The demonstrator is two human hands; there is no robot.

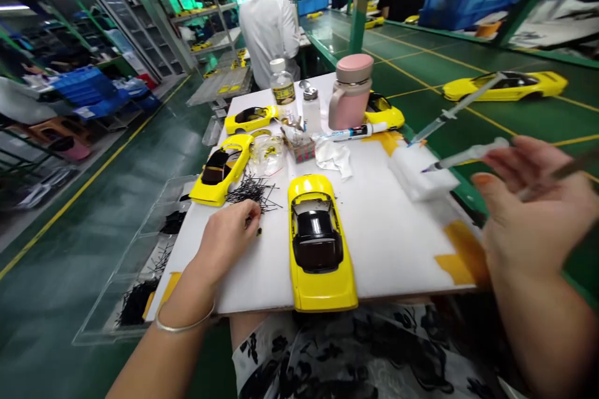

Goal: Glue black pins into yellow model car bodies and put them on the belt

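Observation:
My left hand is closed, fingertips pinched beside a pile of thin black strips; what it holds, if anything, is hidden. Held in my right hand is a slim, dark tweezers-like metal tool, blurred by motion. The fingers of that hand are close to the back end of a syringe, whose tip points down at a white foam block. A second syringe leans up from the same block. Between my hands lies a yellow toy car body with a black roof and dark windows.
More yellow car bodies lie at the board's left. A glass bottle, pink mug, glue tube and crumpled tissue stand or lie behind. Left below is a clear tray. A person in white is ahead.

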